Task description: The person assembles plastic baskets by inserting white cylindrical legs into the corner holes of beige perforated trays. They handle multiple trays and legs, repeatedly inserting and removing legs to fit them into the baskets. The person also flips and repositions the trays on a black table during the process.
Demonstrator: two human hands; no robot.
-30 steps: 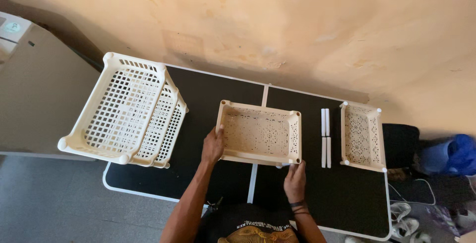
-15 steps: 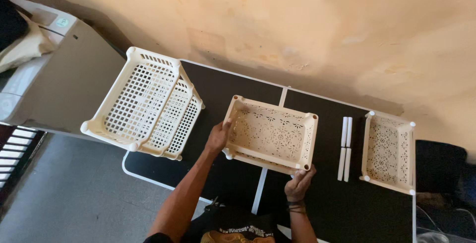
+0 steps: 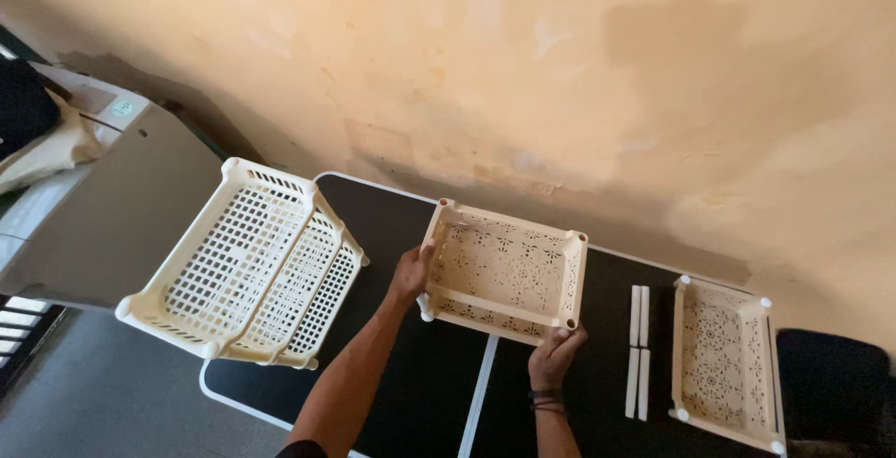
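Two hands grip a cream perforated tray [image 3: 506, 271] above the middle of the black bench [image 3: 420, 393]: the left hand [image 3: 411, 274] clasps its left edge, the right hand [image 3: 556, 353] holds its near right corner. Left of this tray, a stack of larger lattice baskets [image 3: 245, 262] overhangs the bench edge. Right of it lie white bars [image 3: 638, 351], then a second patterned tray [image 3: 726, 360].
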